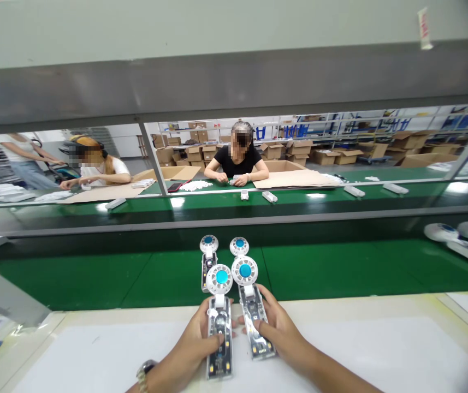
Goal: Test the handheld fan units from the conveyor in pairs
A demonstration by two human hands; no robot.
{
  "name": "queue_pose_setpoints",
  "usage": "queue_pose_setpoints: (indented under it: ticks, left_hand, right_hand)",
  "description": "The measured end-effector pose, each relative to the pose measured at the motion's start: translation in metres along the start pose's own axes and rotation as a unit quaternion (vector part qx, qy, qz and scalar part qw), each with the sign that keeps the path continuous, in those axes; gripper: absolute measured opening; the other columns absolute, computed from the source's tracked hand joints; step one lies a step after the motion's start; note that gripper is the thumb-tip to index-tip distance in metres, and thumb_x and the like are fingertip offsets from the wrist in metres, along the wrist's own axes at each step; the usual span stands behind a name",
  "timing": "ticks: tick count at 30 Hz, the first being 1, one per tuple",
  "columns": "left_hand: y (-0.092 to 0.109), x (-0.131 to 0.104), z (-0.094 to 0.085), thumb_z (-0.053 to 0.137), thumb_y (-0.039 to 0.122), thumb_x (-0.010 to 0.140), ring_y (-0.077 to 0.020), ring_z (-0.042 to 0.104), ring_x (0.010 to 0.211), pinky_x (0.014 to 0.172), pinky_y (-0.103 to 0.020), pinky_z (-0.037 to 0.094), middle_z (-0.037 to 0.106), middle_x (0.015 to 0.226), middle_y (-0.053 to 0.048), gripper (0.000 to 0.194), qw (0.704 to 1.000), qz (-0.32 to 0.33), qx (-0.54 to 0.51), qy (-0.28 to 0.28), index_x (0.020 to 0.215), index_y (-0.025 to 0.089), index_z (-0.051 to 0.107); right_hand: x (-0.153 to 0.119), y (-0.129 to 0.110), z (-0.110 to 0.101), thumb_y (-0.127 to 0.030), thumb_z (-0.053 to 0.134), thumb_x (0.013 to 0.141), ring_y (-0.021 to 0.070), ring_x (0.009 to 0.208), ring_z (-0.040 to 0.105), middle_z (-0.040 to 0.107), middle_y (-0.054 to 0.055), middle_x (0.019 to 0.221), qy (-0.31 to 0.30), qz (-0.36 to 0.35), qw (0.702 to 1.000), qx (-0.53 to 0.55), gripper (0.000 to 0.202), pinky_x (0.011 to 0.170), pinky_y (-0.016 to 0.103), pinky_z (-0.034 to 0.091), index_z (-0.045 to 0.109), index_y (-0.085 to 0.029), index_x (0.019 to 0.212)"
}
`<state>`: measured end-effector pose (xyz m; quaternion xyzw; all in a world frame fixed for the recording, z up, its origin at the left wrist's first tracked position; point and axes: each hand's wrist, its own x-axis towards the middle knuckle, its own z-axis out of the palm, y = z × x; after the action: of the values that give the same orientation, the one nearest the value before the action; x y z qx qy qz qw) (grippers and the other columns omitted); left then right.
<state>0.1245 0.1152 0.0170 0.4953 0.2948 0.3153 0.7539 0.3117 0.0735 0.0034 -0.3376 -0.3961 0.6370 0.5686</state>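
My left hand is closed around a handheld device with a clear casing, a dark circuit board inside and a round white head with a blue disc. A second such device is gripped in my right hand, tilted slightly to the left. Thumbs lie on the front of both casings. Just beyond them, two more devices of the same kind rest on the green surface: a left one with its board showing, and a right one mostly hidden behind the device in my right hand.
A white worktop lies under my hands, with a green conveyor belt beyond. More round-headed devices lie at the right. Across the belt, a person and another person sit working. A grey beam spans overhead.
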Motion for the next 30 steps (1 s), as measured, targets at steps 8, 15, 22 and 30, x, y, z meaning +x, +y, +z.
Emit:
queue_pose_setpoints:
  ticks: [8,15,22,30]
  left_hand:
    - [0.003,0.0,0.002,0.073,0.026,0.058,-0.0235,0.058,0.096,0.086,-0.033,0.043,0.062,0.105,-0.01,0.051,0.999,0.001,-0.046,0.022,0.105,0.018,0.054]
    - [0.018,-0.002,0.01,0.034,0.054,0.082,-0.0173,0.059,0.054,0.06,-0.027,0.046,0.065,0.057,-0.009,0.051,0.998,-0.053,-0.011,0.028,0.078,0.011,0.06]
    - [0.062,0.01,-0.063,0.046,0.053,0.077,-0.0168,0.061,0.056,0.053,-0.025,0.048,0.068,0.066,-0.008,0.044,0.97,0.006,-0.017,0.243,0.093,0.013,0.057]
    - [0.114,0.008,-0.194,0.065,0.033,0.055,-0.035,0.047,0.11,0.087,-0.042,0.041,0.053,0.116,-0.018,0.057,0.792,0.082,0.357,0.488,0.105,0.009,0.051]
  right_hand:
    - [0.001,-0.005,-0.003,-0.036,0.065,0.066,0.0196,0.062,0.063,0.066,0.006,0.079,-0.004,0.06,0.996,0.073,0.049,0.059,0.033,0.048,0.043,-0.02,0.106]
    - [-0.002,-0.021,-0.007,-0.079,0.018,0.067,0.0121,0.038,0.05,0.053,0.001,0.05,-0.083,0.151,0.974,0.148,0.074,0.04,0.028,0.046,0.053,-0.015,0.063]
    - [0.022,-0.046,-0.051,-0.068,0.031,0.075,0.0137,0.046,0.053,0.056,0.003,0.052,0.221,0.095,0.961,-0.138,0.06,0.045,0.025,0.043,0.058,-0.015,0.069]
    - [0.066,-0.09,-0.064,-0.023,0.043,0.076,0.0291,0.118,0.039,0.047,0.019,0.124,0.316,-0.063,0.782,-0.533,0.042,0.097,0.041,0.03,0.043,-0.01,0.117]
